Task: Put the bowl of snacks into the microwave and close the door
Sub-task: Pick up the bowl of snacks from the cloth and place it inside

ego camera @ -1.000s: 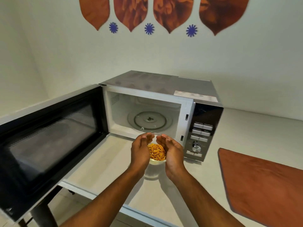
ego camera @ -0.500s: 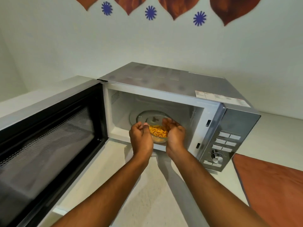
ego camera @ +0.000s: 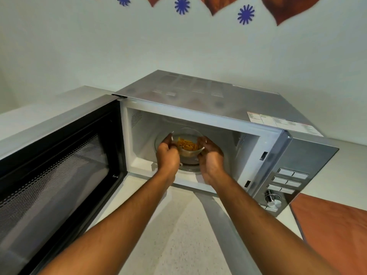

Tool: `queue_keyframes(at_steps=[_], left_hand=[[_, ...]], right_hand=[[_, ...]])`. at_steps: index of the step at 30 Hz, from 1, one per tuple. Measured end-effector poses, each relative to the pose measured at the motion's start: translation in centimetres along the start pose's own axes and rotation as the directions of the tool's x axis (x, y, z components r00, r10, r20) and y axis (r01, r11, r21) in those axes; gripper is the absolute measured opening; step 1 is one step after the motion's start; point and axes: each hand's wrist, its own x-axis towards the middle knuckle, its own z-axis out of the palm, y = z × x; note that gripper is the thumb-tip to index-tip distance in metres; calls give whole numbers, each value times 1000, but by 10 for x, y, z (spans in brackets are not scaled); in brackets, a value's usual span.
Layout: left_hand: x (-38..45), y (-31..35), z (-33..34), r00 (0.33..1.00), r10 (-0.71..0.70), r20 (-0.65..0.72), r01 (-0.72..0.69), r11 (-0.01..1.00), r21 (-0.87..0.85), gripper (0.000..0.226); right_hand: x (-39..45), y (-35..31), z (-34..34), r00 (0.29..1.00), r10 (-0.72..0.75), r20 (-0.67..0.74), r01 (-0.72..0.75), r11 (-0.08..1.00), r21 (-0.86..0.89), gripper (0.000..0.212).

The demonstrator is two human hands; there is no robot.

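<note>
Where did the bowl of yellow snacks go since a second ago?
Both hands carried the bowl of snacks forward, from in front of the microwave into its cavity, over the glass turntable. The left hand and right hand still cup it. The door stayed wide open.

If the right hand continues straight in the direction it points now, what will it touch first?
The right hand already grips the glass bowl and points into the microwave. Beyond the bowl, it would probably meet the cavity's back wall, though depth is unclear.
</note>
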Motion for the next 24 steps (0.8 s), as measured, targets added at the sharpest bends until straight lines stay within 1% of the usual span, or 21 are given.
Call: queue_keyframes(at_steps=[2,4,8,9,10,12,14,16,20,24], left_hand=[[12,-2,3,1000,-19,13,20,1000,-17,40],[20,-2,8,999,-42,32,44,998,-46,39],[34,-1,17,986,-144,78,159,960,-229,23],[36,0,19,984,-152,97,171,959,-225,23],[39,-1,21,984,-135,113,153,973,-174,24],[43,-2,25,991,-79,110,86,994,-62,35],[47,-4,26,991,-54,122,54,999,11,41],[51,-5,25,990,-45,132,37,997,64,42],[58,-6,28,990,-32,140,20,996,88,42],[67,-8,31,992,-26,121,18,998,64,40]], right_hand=[[6,0,-1,999,-24,43,26,999,-47,20],[13,0,-2,998,-33,51,37,996,-79,21],[34,-2,-1,999,-30,-20,27,988,-153,23],[38,-1,-1,999,-28,-32,23,989,-148,23],[42,-1,-3,999,-32,-38,26,990,-139,24],[46,-1,-5,998,-51,-28,47,990,-135,22],[47,-2,-6,997,-73,3,73,989,-130,20],[49,-2,-4,997,-80,24,82,989,-125,28],[53,1,-4,996,-84,20,86,984,-155,34],[56,3,-2,995,-92,24,95,975,-201,36]])
